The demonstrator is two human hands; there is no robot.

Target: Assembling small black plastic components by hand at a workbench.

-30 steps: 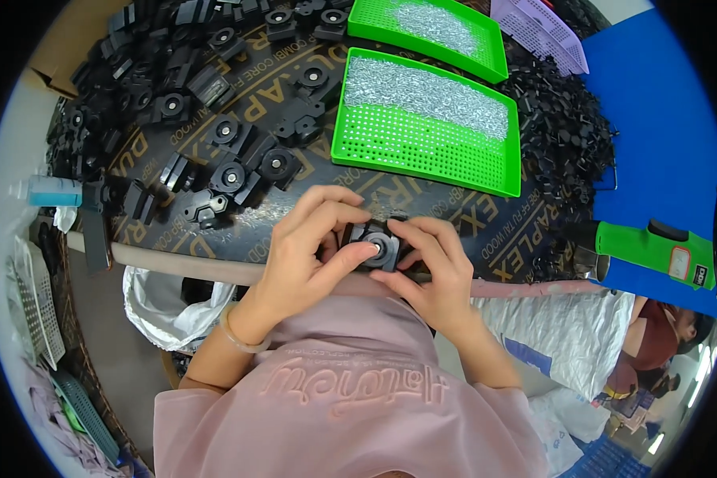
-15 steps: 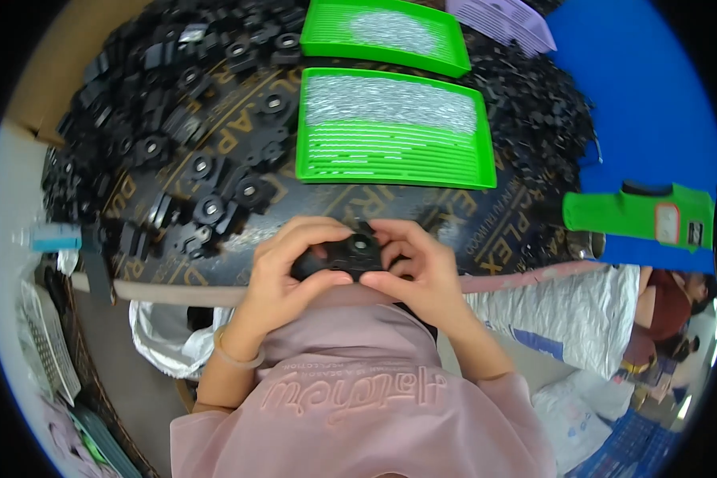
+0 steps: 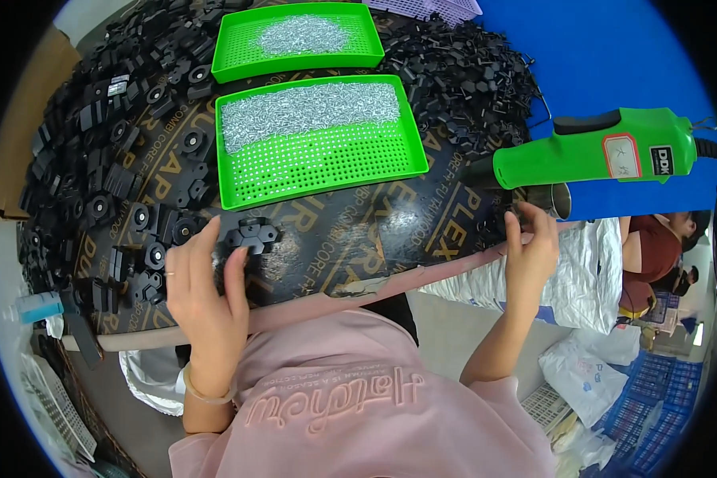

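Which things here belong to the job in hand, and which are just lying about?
Probably the job's:
black part by the left hand
small parts near the right hand
metal bits
green trays
power tool

Apparently lying about:
bottle
white bag
blue crates

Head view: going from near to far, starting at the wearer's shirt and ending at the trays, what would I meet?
Pink shirt → padded table edge → loose black part → nearer green tray → farther green tray.
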